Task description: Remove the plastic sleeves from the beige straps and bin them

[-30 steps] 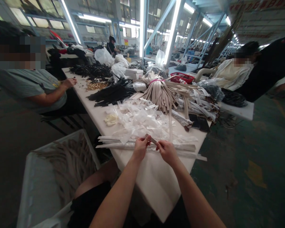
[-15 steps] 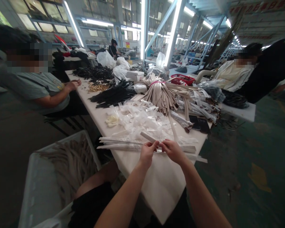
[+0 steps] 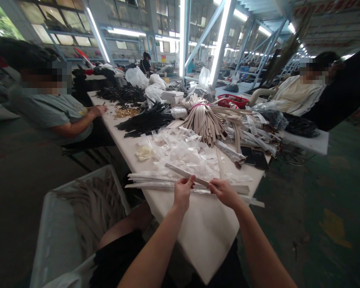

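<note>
A pale flat strip [image 3: 201, 181] is stretched between my two hands, above the near part of the table. My left hand [image 3: 183, 192] pinches it near its middle, and its free end points up and left. My right hand [image 3: 224, 191] is closed on the strip's right end. Beneath and behind them lie several long whitish strips [image 3: 156, 182] across the table. Farther back is a heap of crumpled clear plastic wrappers [image 3: 180, 148]. Beyond it stands a fanned bundle of beige straps [image 3: 202, 120] with a pink tie.
The white table [image 3: 204, 228] holds black straps [image 3: 147, 120], small gold pieces [image 3: 126, 111], a red basket [image 3: 232, 101] and dark flat items [image 3: 254, 157]. A white crate [image 3: 45, 236] with strips stands at the lower left. People sit on both sides.
My hands have moved apart along the strip, and more of it shows between them. Its free end reaches farther left. The whole view has shifted slightly.
</note>
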`<state>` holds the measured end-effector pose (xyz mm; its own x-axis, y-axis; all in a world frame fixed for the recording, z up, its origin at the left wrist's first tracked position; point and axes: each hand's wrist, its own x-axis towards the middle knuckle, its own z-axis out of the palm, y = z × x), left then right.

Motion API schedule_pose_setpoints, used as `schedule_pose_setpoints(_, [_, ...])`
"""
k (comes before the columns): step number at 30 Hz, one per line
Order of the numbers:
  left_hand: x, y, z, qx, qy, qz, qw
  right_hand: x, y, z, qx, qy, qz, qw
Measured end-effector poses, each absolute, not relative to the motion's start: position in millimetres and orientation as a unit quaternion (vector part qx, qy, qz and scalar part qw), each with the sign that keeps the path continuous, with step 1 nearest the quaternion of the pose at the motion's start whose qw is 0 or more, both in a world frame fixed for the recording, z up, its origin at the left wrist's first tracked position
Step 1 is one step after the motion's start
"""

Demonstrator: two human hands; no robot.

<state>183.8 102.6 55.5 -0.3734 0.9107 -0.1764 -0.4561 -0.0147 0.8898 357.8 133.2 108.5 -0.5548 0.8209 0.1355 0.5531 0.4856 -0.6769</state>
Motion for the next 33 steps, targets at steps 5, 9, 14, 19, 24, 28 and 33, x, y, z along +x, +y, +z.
schedule_pose_setpoints(5, [195, 98, 57, 0.267, 0.485, 0.648, 0.523, 353, 131, 107, -0.404, -0.825, 0.313, 0.24])
schedule_pose_setpoints(9, [194, 99, 60, 0.256, 0.494, 0.672, 0.488, 359, 133, 107, -0.413, -0.827, 0.308, 0.223])
schedule_pose_setpoints(14, [199, 99, 65, 0.262, 0.501, 0.661, 0.493, 359, 135, 104, -0.419, -0.824, 0.305, 0.23])
schedule_pose_setpoints(19, [202, 98, 68, 0.269, 0.521, 0.658, 0.472, 359, 136, 103, -0.409, -0.824, 0.319, 0.228])
schedule_pose_setpoints(24, [211, 95, 62, 0.258, 0.513, 0.659, 0.486, 359, 137, 100, -0.404, -0.83, 0.317, 0.218])
schedule_pose_setpoints(28, [215, 91, 57, 0.245, 0.512, 0.67, 0.477, 365, 138, 101, -0.394, -0.84, 0.31, 0.208])
schedule_pose_setpoints(33, [218, 92, 53, 0.229, 0.517, 0.68, 0.466, 366, 141, 101, -0.4, -0.838, 0.31, 0.204])
